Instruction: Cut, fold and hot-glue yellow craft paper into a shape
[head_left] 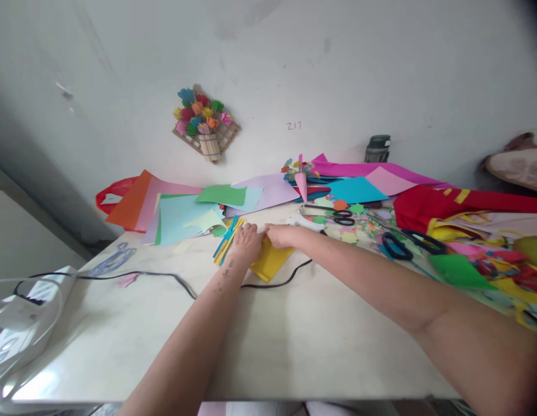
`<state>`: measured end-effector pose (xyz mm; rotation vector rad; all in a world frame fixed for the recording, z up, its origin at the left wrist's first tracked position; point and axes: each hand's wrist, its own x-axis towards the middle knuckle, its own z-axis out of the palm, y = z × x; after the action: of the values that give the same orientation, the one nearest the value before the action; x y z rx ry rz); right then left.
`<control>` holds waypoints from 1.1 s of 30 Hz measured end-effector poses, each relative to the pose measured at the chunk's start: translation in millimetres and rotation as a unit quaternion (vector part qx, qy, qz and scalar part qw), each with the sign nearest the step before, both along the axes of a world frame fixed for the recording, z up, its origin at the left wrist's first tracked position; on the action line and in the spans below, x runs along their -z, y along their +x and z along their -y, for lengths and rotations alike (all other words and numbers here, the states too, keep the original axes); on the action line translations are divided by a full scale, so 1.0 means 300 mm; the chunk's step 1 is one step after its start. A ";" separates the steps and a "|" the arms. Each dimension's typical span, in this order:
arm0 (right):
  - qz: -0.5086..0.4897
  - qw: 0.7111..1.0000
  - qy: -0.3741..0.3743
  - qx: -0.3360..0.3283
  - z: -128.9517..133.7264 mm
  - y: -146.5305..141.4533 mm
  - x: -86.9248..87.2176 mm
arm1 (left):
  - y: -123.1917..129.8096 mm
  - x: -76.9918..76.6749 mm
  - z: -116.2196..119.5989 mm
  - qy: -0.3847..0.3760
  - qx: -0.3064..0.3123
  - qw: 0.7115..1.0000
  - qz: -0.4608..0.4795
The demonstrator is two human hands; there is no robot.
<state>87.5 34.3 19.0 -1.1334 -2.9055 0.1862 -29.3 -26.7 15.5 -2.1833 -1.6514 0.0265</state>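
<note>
A yellow paper piece [272, 260] lies in the middle of the table, its upper part covered by my hands. My left hand [248, 241] rests over its left edge, beside blue and yellow strips [227, 240]; its fingers are bent, and what lies under them is hidden. My right hand [278, 236] is at the paper's upper edge, fingers closed together, its fingertips next to my left hand; whether they pinch the paper is too small to tell. A white glue gun [305, 222] lies partly behind my right wrist, with a black cord [286, 283] running past the paper.
Coloured sheets [182, 214] line the wall. To the right are black-handled scissors [344, 217], larger scissors [397, 247], paper cut-outs [372, 225] and red cloth [424, 208]. A white power strip [47, 312] stands at the left; a dark bottle [377, 149] is at the back.
</note>
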 end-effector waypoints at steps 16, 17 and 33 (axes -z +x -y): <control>0.051 0.983 0.173 -0.013 -0.145 0.064 -0.067 | -0.032 0.007 -0.028 0.016 0.019 0.998 0.057; 0.052 0.982 0.179 -0.029 -0.155 0.062 -0.062 | -0.039 0.007 -0.035 0.012 0.015 0.998 0.067; 0.014 0.991 0.121 -0.050 -0.162 0.073 -0.072 | -0.028 0.006 -0.108 0.020 -0.058 0.966 0.251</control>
<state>109.3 82.8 40.7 -0.9608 -2.9082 -0.1791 -37.7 5.7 13.7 -2.1749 -2.0175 -0.5674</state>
